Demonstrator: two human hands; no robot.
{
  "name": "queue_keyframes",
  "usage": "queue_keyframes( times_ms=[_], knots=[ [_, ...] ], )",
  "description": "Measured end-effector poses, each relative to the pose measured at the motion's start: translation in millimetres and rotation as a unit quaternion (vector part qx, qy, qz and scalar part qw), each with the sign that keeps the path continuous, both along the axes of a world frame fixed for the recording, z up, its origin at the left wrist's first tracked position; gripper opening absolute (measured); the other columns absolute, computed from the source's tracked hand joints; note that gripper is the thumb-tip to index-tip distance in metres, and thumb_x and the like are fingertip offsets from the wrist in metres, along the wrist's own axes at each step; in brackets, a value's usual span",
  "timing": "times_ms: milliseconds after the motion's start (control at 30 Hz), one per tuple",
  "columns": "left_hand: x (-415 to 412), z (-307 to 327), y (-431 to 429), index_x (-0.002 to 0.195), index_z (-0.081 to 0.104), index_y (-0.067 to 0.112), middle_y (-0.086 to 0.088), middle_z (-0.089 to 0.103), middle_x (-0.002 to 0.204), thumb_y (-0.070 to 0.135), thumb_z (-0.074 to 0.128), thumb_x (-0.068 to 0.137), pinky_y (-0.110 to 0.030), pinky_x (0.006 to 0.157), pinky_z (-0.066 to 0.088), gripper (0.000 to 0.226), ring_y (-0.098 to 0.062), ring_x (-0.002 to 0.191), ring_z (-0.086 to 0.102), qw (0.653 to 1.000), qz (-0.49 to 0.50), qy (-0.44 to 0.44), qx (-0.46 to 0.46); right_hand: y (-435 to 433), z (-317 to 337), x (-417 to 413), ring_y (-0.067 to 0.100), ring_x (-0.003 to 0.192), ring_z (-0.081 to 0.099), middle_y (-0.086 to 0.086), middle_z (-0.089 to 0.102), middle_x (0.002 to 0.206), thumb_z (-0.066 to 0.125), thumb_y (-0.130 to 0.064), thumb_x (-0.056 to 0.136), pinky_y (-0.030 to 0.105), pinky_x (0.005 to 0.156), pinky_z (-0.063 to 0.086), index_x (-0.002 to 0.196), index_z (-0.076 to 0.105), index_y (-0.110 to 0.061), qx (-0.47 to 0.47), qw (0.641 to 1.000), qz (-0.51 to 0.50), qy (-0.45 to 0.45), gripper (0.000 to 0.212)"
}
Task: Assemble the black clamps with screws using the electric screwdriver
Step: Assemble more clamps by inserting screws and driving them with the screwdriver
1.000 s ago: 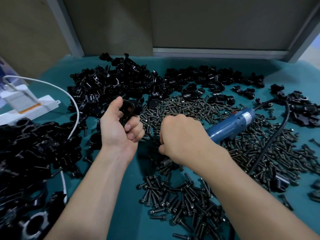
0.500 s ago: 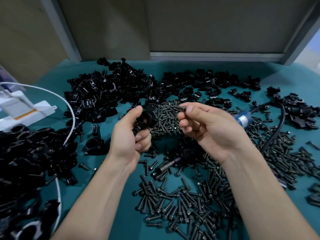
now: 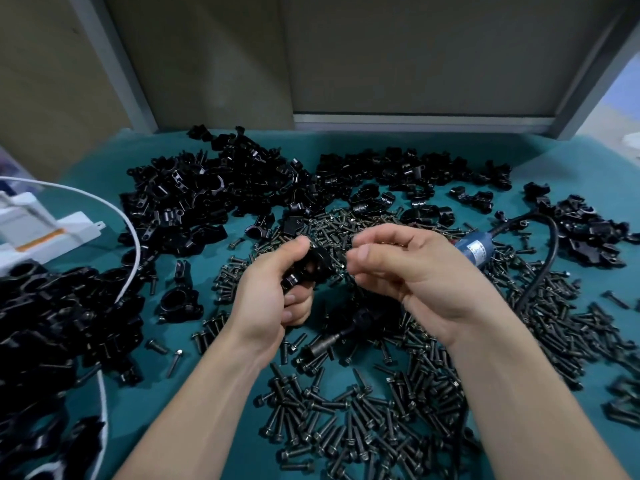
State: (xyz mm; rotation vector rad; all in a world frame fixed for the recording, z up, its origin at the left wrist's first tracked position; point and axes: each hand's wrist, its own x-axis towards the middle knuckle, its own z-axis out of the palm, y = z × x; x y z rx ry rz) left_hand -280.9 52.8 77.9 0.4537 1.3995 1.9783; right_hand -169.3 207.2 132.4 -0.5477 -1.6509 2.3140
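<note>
Head view: teal table strewn with heaped black clamp parts and dark metal screws. Blue electric screwdriver lies under the hands. Left hand grips one black clamp above the table. Right hand has fingertips pinched together just beside it; too blurred to tell what they hold.

Assembly workshop, teal bench mat, heaps of black clamps, loose screws, corded electric screwdriver

Left of screwdriver: a bare bench lane with one lone clamp in it; big clamp heap and white cable beyond.
Behind screwdriver: clamp piles across the bench; bare strip past them.
Right of screwdriver: black cord arches over screws; smaller heap past it.
Near side of screwdriver: screws thickly carpet the bench.
</note>
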Motion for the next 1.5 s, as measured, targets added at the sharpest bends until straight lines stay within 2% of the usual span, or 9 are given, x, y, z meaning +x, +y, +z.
queue_keyframes(
  times_ms=[167, 300, 500, 633, 800, 967, 1133, 1300, 1500],
  knots=[
    [-3, 3, -2, 0.068, 0.047, 0.024, 0.002, 0.022, 0.054, 0.051, 0.067, 0.082, -0.030, 0.046, 0.015, 0.036, -0.015, 0.044, 0.014, 0.999, 0.045, 0.007, 0.001, -2, -9, -7, 0.022, 0.066, 0.074, 0.000, 0.077, 0.070, 0.085, -0.004, 0.077, 0.036, 0.065, 0.060, 0.078, 0.078, -0.021, 0.291, 0.939, -0.141, -0.119, 0.018],
    [-9, 8, -8, 0.063, 0.050, 0.024, 0.005, 0.022, 0.050, 0.042, 0.054, 0.099, -0.026, 0.040, 0.015, 0.040, -0.012, 0.039, 0.015, 0.991, 0.099, -0.060, 0.064, 4, -12, -9, 0.000, 0.060, 0.068, -0.018, 0.073, 0.068, 0.082, -0.013, 0.084, 0.014, 0.050, 0.050, 0.074, 0.077, -0.034, 0.421, 0.882, -0.148, -0.153, 0.023],
    [-14, 14, -13, 0.065, 0.043, 0.021, 0.004, 0.023, 0.049, 0.040, 0.045, 0.106, -0.027, 0.041, 0.014, 0.045, -0.011, 0.038, 0.016, 0.980, 0.137, -0.106, 0.095, -11, -7, -29, 0.014, 0.075, 0.070, -0.008, 0.075, 0.083, 0.077, -0.016, 0.088, 0.032, 0.075, 0.063, 0.086, 0.079, -0.035, 0.601, 0.763, 0.030, -0.237, 0.020],
    [-14, 13, -12, 0.067, 0.042, 0.021, 0.005, 0.024, 0.048, 0.041, 0.045, 0.105, -0.026, 0.040, 0.016, 0.043, -0.011, 0.038, 0.017, 0.984, 0.124, -0.092, 0.085, -21, -5, -43, 0.027, 0.078, 0.071, 0.004, 0.074, 0.083, 0.075, -0.012, 0.085, 0.040, 0.074, 0.064, 0.091, 0.079, -0.023, 0.641, 0.713, 0.115, -0.259, 0.013],
    [-13, 11, -13, 0.074, 0.042, 0.022, 0.006, 0.023, 0.049, 0.044, 0.049, 0.100, -0.026, 0.040, 0.017, 0.035, -0.012, 0.039, 0.016, 0.988, 0.116, -0.075, 0.072, -16, -2, -50, 0.027, 0.082, 0.072, 0.009, 0.075, 0.090, 0.068, -0.004, 0.089, 0.040, 0.074, 0.064, 0.097, 0.078, -0.016, 0.644, 0.698, 0.157, -0.271, 0.017],
    [-14, 12, -15, 0.073, 0.041, 0.021, 0.006, 0.023, 0.049, 0.041, 0.047, 0.104, -0.024, 0.038, 0.020, 0.037, -0.012, 0.039, 0.015, 0.988, 0.116, -0.075, 0.073, 9, 2, -37, 0.023, 0.083, 0.072, 0.001, 0.077, 0.095, 0.063, 0.002, 0.087, 0.039, 0.078, 0.064, 0.088, 0.079, -0.034, 0.636, 0.717, 0.036, -0.283, 0.040],
    [-12, 10, -12, 0.067, 0.047, 0.023, 0.004, 0.021, 0.051, 0.039, 0.048, 0.105, -0.025, 0.038, 0.019, 0.041, -0.014, 0.041, 0.013, 0.991, 0.110, -0.062, 0.049, 23, -1, -31, 0.025, 0.080, 0.069, -0.001, 0.075, 0.087, 0.069, -0.014, 0.088, 0.041, 0.075, 0.062, 0.072, 0.073, -0.038, 0.633, 0.705, 0.002, -0.320, 0.029],
    [-10, 7, -10, 0.065, 0.047, 0.025, 0.002, 0.019, 0.054, 0.043, 0.055, 0.092, -0.026, 0.040, 0.017, 0.034, -0.017, 0.047, 0.009, 0.995, 0.100, -0.020, 0.011, 31, 5, -26, 0.030, 0.091, 0.069, 0.007, 0.073, 0.102, 0.062, -0.017, 0.087, 0.044, 0.083, 0.062, 0.097, 0.077, -0.022, 0.580, 0.716, 0.057, -0.385, 0.019],
    [-11, 5, -7, 0.063, 0.051, 0.025, 0.003, 0.021, 0.053, 0.044, 0.056, 0.094, -0.028, 0.042, 0.015, 0.036, -0.014, 0.044, 0.012, 0.994, 0.107, -0.013, -0.002, 32, 15, -15, 0.018, 0.086, 0.070, -0.007, 0.073, 0.092, 0.079, -0.005, 0.078, 0.039, 0.078, 0.065, 0.083, 0.077, -0.032, 0.593, 0.687, 0.120, -0.403, 0.028]
  ],
)
